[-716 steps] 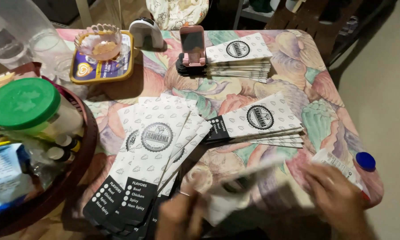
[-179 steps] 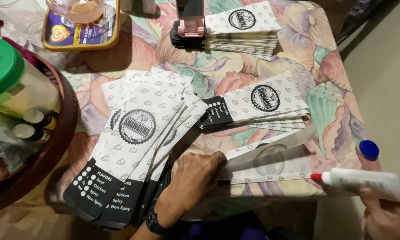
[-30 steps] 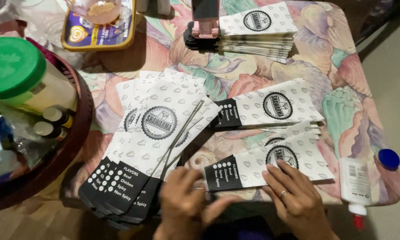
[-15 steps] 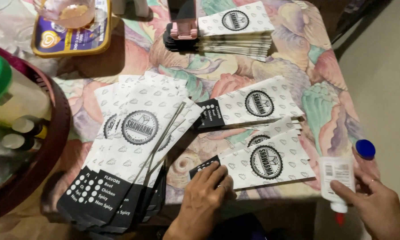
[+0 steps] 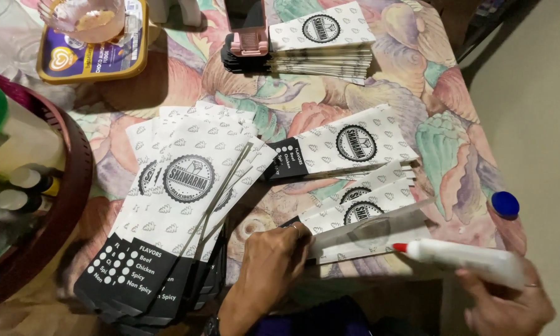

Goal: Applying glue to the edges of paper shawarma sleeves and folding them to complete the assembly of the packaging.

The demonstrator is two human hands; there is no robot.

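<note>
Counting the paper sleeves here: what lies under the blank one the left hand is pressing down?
Under the blank sleeve held by the left hand, two printed sleeves peek out. Any more beneath are covered.

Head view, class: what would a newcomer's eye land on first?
Probably the right hand at the lower right, aiming a white glue bottle with a red tip at a paper bag that the left hand pins flat. Next, the big fan of patterned bags at centre-left on the floral table.

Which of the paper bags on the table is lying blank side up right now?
The paper sleeve pinned by the left hand, nearest the glue bottle tip. Its plain side faces up; all other bags show their round printed emblem.
</note>
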